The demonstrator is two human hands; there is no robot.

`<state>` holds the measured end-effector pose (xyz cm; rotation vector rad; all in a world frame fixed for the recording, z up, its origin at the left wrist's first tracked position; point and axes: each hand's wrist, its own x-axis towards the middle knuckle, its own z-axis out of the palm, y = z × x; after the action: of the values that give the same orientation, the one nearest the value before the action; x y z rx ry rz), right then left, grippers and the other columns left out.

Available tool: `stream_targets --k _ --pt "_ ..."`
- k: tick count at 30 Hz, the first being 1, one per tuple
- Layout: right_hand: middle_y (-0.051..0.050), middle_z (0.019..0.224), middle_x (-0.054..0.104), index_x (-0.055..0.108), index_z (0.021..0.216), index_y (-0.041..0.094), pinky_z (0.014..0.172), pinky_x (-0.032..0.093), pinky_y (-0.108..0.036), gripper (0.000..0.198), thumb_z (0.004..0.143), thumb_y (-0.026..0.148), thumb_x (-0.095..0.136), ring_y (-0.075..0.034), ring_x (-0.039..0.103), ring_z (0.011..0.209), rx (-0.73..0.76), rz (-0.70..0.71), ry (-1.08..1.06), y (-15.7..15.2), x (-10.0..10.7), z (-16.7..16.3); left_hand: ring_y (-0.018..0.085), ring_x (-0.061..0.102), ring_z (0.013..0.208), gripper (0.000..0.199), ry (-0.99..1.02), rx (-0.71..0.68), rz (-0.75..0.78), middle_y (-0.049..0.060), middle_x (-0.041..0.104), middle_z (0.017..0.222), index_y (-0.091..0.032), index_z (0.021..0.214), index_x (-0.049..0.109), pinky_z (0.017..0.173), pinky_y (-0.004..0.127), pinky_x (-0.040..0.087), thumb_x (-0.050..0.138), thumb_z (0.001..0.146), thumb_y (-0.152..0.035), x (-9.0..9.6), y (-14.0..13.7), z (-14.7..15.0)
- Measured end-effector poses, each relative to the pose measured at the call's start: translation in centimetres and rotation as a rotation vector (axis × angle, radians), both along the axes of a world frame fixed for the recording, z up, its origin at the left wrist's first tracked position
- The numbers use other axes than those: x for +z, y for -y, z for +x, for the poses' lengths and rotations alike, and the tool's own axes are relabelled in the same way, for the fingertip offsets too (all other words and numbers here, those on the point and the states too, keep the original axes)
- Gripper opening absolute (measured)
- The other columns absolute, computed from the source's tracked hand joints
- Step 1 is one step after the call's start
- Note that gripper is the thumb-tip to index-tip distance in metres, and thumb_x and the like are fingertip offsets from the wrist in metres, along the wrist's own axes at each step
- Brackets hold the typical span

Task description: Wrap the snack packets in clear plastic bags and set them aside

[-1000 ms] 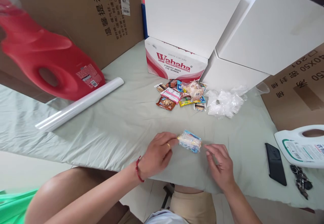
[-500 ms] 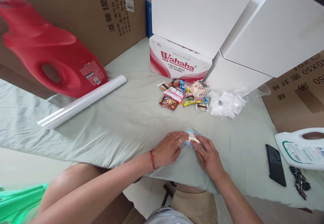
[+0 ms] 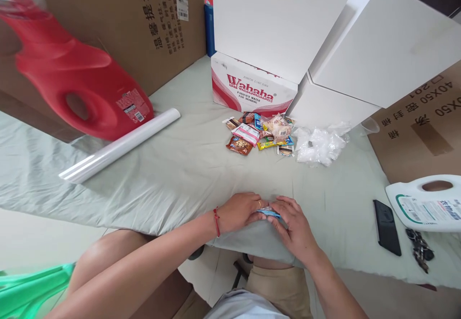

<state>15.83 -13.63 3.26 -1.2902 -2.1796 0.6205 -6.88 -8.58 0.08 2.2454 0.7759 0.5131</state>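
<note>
Near the table's front edge, my left hand and my right hand meet around a small blue packet with a clear, shiny wrap. Fingers and thumbs of both hands close on its two ends, so only the middle strip shows. A red string bracelet circles my left wrist, and a ring is on a finger of that hand. Farther back lies a pile of wrapped snacks, with a brown cookie packet at its front left. Beside the pile sits a heap of crumpled clear plastic bags.
At left, a red jug stands behind a white roll. A Wahaha carton and white boxes line the back. To the right are a black phone, keys and a white bottle.
The packet has turned in my fingers, now showing a narrow blue edge instead of its shiny face. Both hands have come slightly nearer the table's front edge. The camera view has shifted a little.
</note>
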Motion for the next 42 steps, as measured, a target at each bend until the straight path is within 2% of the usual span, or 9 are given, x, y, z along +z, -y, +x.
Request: stream_targets --k 3,8,10,17,23,27,30,36,42 --pt "-0.007 0.105 0.078 0.073 0.111 0.027 0.094 0.057 -0.044 0.020 0.101 0.037 0.060 -0.027 0.067 0.111 -0.019 -0.114 -0.068 0.1 0.2 0.2 0.021 0.064 0.086 0.032 0.114 0.014 -0.206 0.006 0.071 0.095 -0.020 0.105 0.072 0.076 0.029 0.045 0.056 0.099 -0.047 0.3 0.3 0.0" --pt "-0.006 0.099 0.075 0.069 0.093 0.022 0.073 0.057 -0.030 0.030 0.095 0.052 0.065 -0.019 0.068 0.083 -0.251 -0.414 -0.402 0.7 -0.4 -0.6 0.015 0.061 0.076 0.049 0.487 0.117 -0.870 0.002 0.068 0.087 -0.017 0.106 0.066 0.069 0.027 0.046 0.079 0.078 -0.055 0.5 0.0 0.0" --pt "-0.005 0.095 0.073 0.066 0.090 0.022 0.069 0.055 -0.028 0.034 0.092 0.055 0.068 -0.018 0.065 0.080 -0.307 -0.460 -0.518 0.8 -0.6 -1.1 0.012 0.058 0.071 0.052 0.615 0.155 -1.022 -0.001 0.064 0.081 -0.017 0.101 0.062 0.068 0.026 0.045 0.085 0.072 -0.053 0.4 -0.1 0.1" --pt "-0.008 0.123 0.070 0.072 0.119 0.026 0.095 0.056 -0.035 0.039 0.093 0.054 0.067 -0.024 0.066 0.113 -0.109 -0.605 -0.495 -0.1 0.0 -1.3 0.009 0.049 0.068 0.052 0.645 0.199 -0.967 -0.006 0.054 0.076 -0.019 0.105 0.057 0.064 0.023 0.039 0.086 0.073 -0.048 0.2 0.2 0.2" --pt "-0.006 0.102 0.073 0.079 0.105 0.024 0.079 0.056 -0.031 0.036 0.090 0.055 0.070 -0.022 0.067 0.093 -0.214 -0.607 -0.573 0.1 -1.2 -1.4 0.010 0.048 0.067 0.046 0.518 0.172 -0.956 -0.004 0.055 0.073 -0.017 0.095 0.061 0.061 0.023 0.037 0.081 0.076 -0.054 0.1 0.0 -0.1" --pt "-0.006 0.099 0.073 0.078 0.110 0.023 0.076 0.054 -0.030 0.038 0.092 0.055 0.067 -0.020 0.066 0.090 -0.167 -0.675 -0.539 0.5 -1.4 -1.4 0.009 0.042 0.061 0.044 0.389 0.164 -0.878 -0.006 0.049 0.063 -0.017 0.084 0.060 0.055 0.022 0.032 0.076 0.079 -0.058 -0.4 0.2 0.2" --pt "-0.005 0.095 0.073 0.078 0.107 0.022 0.074 0.052 -0.029 0.037 0.092 0.055 0.068 -0.019 0.065 0.086 -0.135 -0.673 -0.448 0.8 -0.9 -0.3 0.009 0.043 0.061 0.047 0.389 0.129 -0.961 -0.007 0.046 0.065 -0.018 0.092 0.058 0.055 0.022 0.036 0.077 0.079 -0.058 -0.4 0.8 0.5" --pt "-0.004 0.083 0.074 0.078 0.098 0.019 0.065 0.050 -0.029 0.048 0.075 0.061 0.078 -0.018 0.062 0.071 -0.591 -0.590 -0.370 -0.2 -1.4 8.5 0.014 0.055 0.084 0.057 0.422 0.264 -1.008 0.005 0.058 0.109 -0.020 0.115 0.058 0.068 0.029 0.056 0.080 0.076 -0.055 0.9 0.5 -0.1" --pt "-0.006 0.063 0.067 0.069 0.069 0.020 0.054 0.047 -0.032 0.047 0.056 0.064 0.079 -0.019 0.058 0.058 -1.010 -0.220 -0.359 -5.8 -2.1 21.0 0.017 0.060 0.086 0.046 0.413 0.387 -0.991 0.003 0.058 0.094 -0.018 0.101 0.060 0.066 0.030 0.056 0.077 0.076 -0.053 1.3 -0.5 -0.6"
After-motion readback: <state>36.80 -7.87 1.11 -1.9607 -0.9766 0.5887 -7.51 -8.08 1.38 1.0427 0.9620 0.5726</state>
